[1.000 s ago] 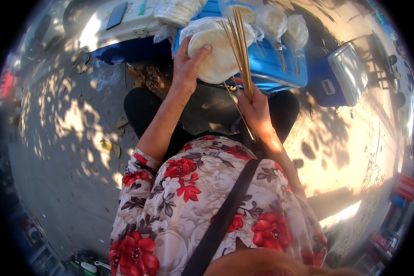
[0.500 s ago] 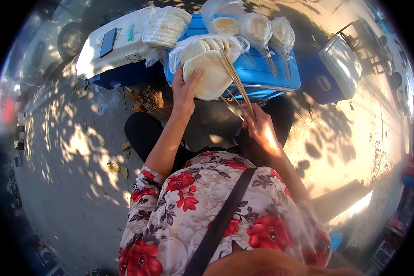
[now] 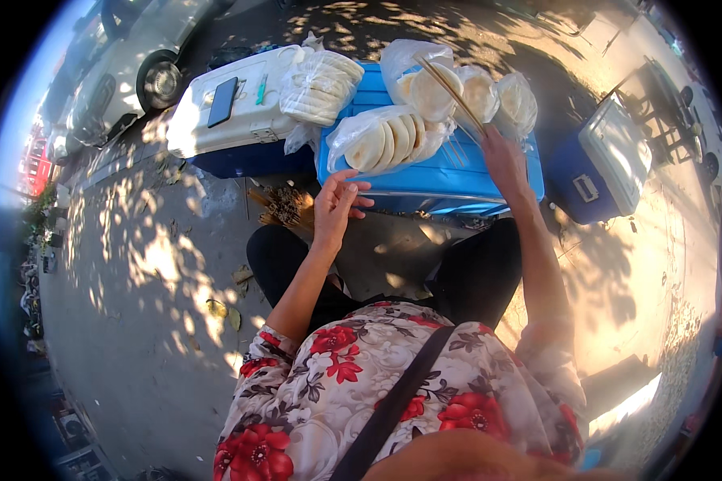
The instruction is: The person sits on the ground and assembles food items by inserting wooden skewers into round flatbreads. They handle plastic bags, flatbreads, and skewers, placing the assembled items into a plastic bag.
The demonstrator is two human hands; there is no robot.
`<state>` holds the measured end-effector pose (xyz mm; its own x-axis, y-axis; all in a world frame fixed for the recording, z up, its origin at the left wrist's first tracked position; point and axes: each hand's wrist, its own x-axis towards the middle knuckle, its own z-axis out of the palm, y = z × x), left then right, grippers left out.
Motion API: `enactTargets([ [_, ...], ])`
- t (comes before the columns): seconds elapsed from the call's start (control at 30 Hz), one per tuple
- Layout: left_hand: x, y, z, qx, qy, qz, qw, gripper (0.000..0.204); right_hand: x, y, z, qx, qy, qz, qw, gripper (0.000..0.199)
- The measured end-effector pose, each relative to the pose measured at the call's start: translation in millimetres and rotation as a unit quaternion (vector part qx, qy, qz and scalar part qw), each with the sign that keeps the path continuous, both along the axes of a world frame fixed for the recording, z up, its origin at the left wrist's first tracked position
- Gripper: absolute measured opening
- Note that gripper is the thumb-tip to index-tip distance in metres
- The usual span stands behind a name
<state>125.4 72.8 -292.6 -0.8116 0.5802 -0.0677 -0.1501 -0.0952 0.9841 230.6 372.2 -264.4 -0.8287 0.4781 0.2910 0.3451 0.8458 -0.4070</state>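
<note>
Holding a bundle of thin sticks (image 3: 451, 90), the right hand (image 3: 503, 156) has its grip closed on them over the blue cooler (image 3: 425, 180); the sticks run up and to the left from that grip, across a bagged round flatbread (image 3: 433, 90). Left hand (image 3: 337, 204) grip is open and empty, fingers spread, hovering at the cooler's near edge. Just above that grip lies an open bag of flatbreads (image 3: 387, 138) stacked on edge on the cooler lid. Two more bags (image 3: 499, 96) sit above the right grip. Up and left of the left grip: a white cooler (image 3: 233, 112) with a phone (image 3: 222, 102) on top and a wrapped stack (image 3: 321, 86) resting on it. A dry brush bundle (image 3: 282, 207) lies on the ground just left of the left grip.
</note>
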Motion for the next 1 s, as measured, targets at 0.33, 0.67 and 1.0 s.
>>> enactTargets([
  [0.33, 2.1, -20.5, -28.7, -0.034, -0.043, 0.016, 0.998, 0.022, -32.2, 21.4, -53.6, -0.076, -0.079, -0.024, 0.994, 0.02],
  [0.67, 1.9, 6.9, -22.9, -0.012, 0.002, -0.033, 0.999, 0.023, -35.0, 23.4, -61.9, -0.214, 0.051, 0.012, 0.975, 0.027],
  [1.0, 3.9, 18.3, 37.5, 0.061, 0.025, -0.076, 0.995, 0.034, 1.9, -72.8, 25.6, -0.367, 0.031, 0.142, 0.919, 0.019],
])
